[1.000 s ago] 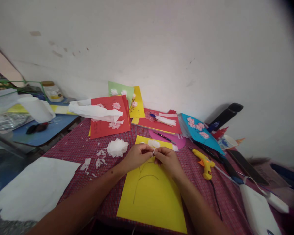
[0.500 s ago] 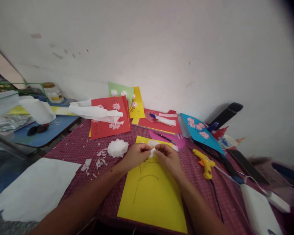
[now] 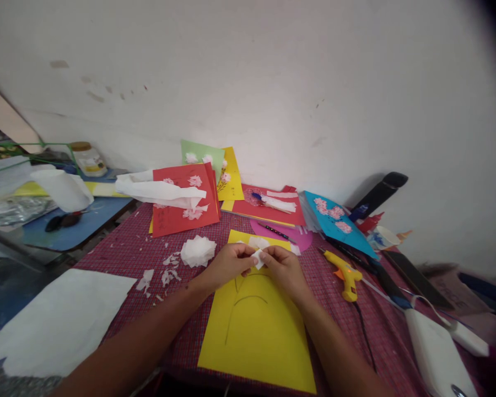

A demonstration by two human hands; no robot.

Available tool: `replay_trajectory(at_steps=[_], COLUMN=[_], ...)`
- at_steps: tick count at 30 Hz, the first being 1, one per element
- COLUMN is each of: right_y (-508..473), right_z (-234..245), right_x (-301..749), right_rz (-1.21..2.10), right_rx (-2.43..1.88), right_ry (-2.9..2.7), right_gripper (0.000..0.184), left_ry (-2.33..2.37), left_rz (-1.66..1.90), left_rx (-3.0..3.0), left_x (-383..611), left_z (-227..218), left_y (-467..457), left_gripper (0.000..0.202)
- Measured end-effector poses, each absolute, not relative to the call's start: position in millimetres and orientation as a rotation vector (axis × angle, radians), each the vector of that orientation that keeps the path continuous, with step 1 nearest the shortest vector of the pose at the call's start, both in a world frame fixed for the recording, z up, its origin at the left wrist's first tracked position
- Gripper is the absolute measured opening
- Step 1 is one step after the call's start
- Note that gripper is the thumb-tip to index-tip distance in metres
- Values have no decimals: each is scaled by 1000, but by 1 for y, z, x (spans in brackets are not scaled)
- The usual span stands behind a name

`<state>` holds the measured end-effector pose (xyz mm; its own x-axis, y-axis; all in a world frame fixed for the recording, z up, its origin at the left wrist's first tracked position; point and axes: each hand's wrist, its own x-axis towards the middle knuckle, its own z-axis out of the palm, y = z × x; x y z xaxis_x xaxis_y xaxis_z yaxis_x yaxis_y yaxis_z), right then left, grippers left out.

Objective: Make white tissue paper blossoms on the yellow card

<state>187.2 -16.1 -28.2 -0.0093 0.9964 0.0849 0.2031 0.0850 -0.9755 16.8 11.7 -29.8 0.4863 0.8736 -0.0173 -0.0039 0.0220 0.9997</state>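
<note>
My left hand (image 3: 234, 262) and my right hand (image 3: 284, 269) meet over the upper part of a yellow sheet of paper (image 3: 268, 331). Between their fingertips they pinch a small piece of white tissue paper (image 3: 258, 257). Dark curved lines are drawn on the yellow sheet below my fingers. More white tissue pieces (image 3: 258, 241) lie at the sheet's top edge, partly hidden by my hands. To the left sits a stack of cut white tissue (image 3: 198, 251), with torn scraps (image 3: 170, 275) beside it.
A yellow glue gun (image 3: 344, 272) with a cord lies to the right, near a white power bank-like box (image 3: 438, 353). Red cards with paper flowers (image 3: 182, 218) and a blue card (image 3: 342, 223) stand behind. A large white sheet (image 3: 62, 322) hangs over the left edge.
My fingertips have shifted slightly on the small tissue piece, with the right fingers closing over it a little more. The other things have stayed in place.
</note>
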Motion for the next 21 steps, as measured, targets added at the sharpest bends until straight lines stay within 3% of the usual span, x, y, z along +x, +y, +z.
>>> replay_trajectory(at_steps=[15, 21], right_y=[-16, -19], right_z=[-25, -22], right_x=[186, 189], right_rz=[1002, 776], right_rx=[-1296, -1300], right_ry=[-1384, -1426], right_gripper=[24, 18], left_ry=[954, 1077], left_rz=[782, 896], left_rx=[1493, 1812], left_x=[16, 16], left_z=[-30, -24], left_y=[11, 8], left_gripper=[26, 24])
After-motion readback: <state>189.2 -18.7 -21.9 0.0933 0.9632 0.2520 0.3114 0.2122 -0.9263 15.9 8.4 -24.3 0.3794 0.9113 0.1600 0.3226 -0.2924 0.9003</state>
